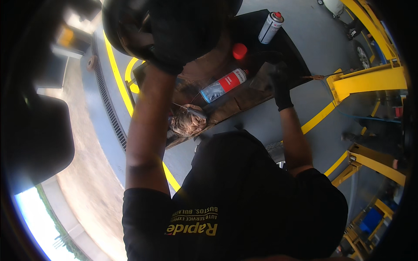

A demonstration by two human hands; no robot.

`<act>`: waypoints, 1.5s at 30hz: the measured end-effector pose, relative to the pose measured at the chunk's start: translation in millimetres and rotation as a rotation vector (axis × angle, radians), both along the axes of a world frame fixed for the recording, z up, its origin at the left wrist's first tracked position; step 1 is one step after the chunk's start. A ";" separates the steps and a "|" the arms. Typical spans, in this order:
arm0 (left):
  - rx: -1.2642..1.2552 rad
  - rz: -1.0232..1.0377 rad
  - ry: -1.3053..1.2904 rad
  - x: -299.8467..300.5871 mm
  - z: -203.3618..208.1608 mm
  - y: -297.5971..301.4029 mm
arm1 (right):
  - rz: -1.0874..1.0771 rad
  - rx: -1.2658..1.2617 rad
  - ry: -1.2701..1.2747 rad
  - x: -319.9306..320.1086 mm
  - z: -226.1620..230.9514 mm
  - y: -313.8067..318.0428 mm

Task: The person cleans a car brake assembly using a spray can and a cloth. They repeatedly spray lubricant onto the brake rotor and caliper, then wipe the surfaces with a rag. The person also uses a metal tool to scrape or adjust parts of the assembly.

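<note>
My left hand [176, 52], in a black glove, is raised against a large dark rounded part [126, 26] with glossy openings. Its fingers are lost in the black, so its grip does not show. My right hand [281, 85], also gloved in black, is over the right side of a dark tray-like surface [296, 65]. It appears closed on the edge of a thin grey flat piece [260, 78]. Left of that piece lies a red, white and blue spray can [224, 85]. A red cap [239, 51] sits beyond it, and a white spray can [271, 28] stands farther back.
A crumpled, stained rag [188, 122] lies at the near left of the dark surface. Yellow lift arms [365, 83] reach in from the right. A floor drain grate [106, 91] and yellow floor lines [114, 65] run along the left. A wheel [361, 54] is at the far right.
</note>
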State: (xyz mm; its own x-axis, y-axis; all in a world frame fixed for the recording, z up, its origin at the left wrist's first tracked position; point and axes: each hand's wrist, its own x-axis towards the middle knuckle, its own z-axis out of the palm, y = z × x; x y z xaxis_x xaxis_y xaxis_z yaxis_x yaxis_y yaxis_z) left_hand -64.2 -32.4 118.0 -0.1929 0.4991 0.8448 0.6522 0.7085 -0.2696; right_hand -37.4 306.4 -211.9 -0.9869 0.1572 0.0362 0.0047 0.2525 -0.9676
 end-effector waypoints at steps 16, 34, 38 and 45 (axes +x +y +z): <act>0.108 0.003 -0.060 7.4 -6.1 0.6 | 0.259 0.613 0.080 58.6 12.1 -8.2; 0.414 0.908 -0.679 246.7 -157.3 -27.5 | 0.253 0.367 0.533 -262.4 54.0 21.4; 0.501 1.065 -1.003 277.0 -246.8 -9.3 | 0.194 0.342 0.421 -261.7 52.7 21.5; 0.374 1.049 -0.923 268.8 -318.3 -32.3 | 0.296 -0.216 0.484 -230.7 162.9 72.0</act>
